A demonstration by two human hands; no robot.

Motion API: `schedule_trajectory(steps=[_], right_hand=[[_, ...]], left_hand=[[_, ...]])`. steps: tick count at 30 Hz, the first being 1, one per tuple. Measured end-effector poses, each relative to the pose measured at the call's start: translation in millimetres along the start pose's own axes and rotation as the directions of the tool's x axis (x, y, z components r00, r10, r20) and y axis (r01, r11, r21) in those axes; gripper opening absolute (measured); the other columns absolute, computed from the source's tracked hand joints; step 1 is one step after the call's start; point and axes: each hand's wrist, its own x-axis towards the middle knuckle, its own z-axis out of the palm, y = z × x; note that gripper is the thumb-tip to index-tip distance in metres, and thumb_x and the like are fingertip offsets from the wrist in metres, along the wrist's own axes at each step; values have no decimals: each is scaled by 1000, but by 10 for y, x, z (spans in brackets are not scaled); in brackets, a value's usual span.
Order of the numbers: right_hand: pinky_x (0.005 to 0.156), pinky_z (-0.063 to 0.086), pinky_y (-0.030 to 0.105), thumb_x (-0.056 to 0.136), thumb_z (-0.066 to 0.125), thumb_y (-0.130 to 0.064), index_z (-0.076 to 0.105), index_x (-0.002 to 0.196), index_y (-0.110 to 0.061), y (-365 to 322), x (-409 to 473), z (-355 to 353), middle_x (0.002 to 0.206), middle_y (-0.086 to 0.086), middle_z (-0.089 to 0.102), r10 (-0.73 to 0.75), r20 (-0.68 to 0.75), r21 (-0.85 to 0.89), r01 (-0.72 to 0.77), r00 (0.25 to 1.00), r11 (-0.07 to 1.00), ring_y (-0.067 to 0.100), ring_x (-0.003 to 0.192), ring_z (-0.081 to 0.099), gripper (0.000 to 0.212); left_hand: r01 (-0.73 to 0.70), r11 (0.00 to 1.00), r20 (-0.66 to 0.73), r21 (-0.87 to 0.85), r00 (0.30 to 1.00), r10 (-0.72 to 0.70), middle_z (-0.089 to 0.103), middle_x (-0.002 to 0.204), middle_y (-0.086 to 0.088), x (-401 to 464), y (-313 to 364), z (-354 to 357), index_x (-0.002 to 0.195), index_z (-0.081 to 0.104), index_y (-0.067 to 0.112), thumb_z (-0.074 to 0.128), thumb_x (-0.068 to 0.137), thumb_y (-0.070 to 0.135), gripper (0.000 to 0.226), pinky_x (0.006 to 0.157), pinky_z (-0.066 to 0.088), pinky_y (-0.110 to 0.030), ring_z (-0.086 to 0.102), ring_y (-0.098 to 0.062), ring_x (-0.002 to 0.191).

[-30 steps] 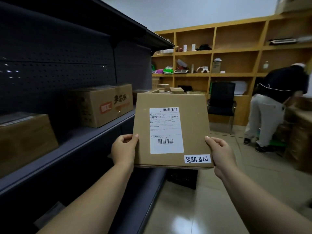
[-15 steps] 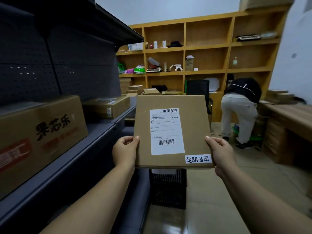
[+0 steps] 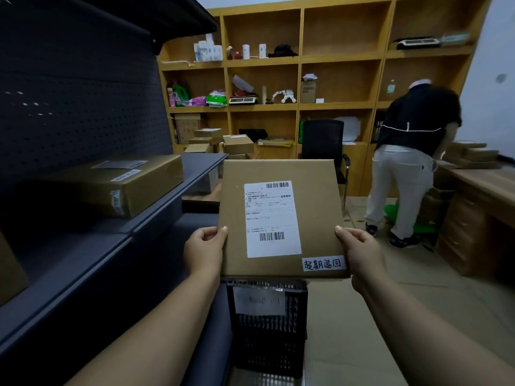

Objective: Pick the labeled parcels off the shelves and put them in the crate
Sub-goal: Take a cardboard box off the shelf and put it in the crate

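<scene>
I hold a flat brown cardboard parcel upright in front of me, with a white shipping label and a small handwritten white sticker at its lower right corner. My left hand grips its left edge and my right hand grips its right edge. Directly below the parcel a black slatted plastic crate stands on the floor beside the dark shelf unit; a white label hangs on its near wall. Its inside is mostly hidden by the parcel.
A dark metal shelf unit runs along my left, with a taped brown box on it. A person bends over near a wooden desk on the right. Wooden wall shelves, stacked boxes and a black chair stand at the back.
I have walked forward along the shelf unit with the parcel in both hands. The printed box has slid out of view on the left, and the crate now lies right below the parcel.
</scene>
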Motion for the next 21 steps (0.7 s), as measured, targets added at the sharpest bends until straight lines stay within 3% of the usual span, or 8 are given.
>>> schedule_trajectory(steps=[8, 15, 21], right_hand=[[69, 56, 44, 83, 68, -36, 60, 96, -21, 102, 1584, 559, 99, 9, 64, 33, 7, -54, -33, 999, 998, 32, 88, 65, 22], [73, 57, 43, 82, 69, -33, 61, 102, -16, 372, 2408, 889, 102, 11, 67, 120, 17, -94, -118, 993, 989, 30, 89, 66, 27], [55, 47, 28, 85, 67, -31, 61, 109, -16, 653, 2945, 1137, 97, 8, 67, 205, -4, -131, -204, 979, 970, 24, 81, 66, 29]], left_hand=[[68, 998, -36, 1, 997, -68, 66, 76, 11, 1227, -286, 1016, 72, 61, 25, 70, 81, 29, 14, 56, 43, -24, 60, -9, 70], [143, 988, -50, 63, 989, -140, 69, 81, 5, 1916, -691, 1479, 76, 63, 22, 71, 80, 30, 11, 70, 53, -33, 63, -13, 73], [208, 966, -32, 151, 978, -206, 70, 86, 3, 2464, -1089, 1814, 79, 64, 23, 71, 79, 34, 13, 80, 55, -43, 65, -20, 82]])
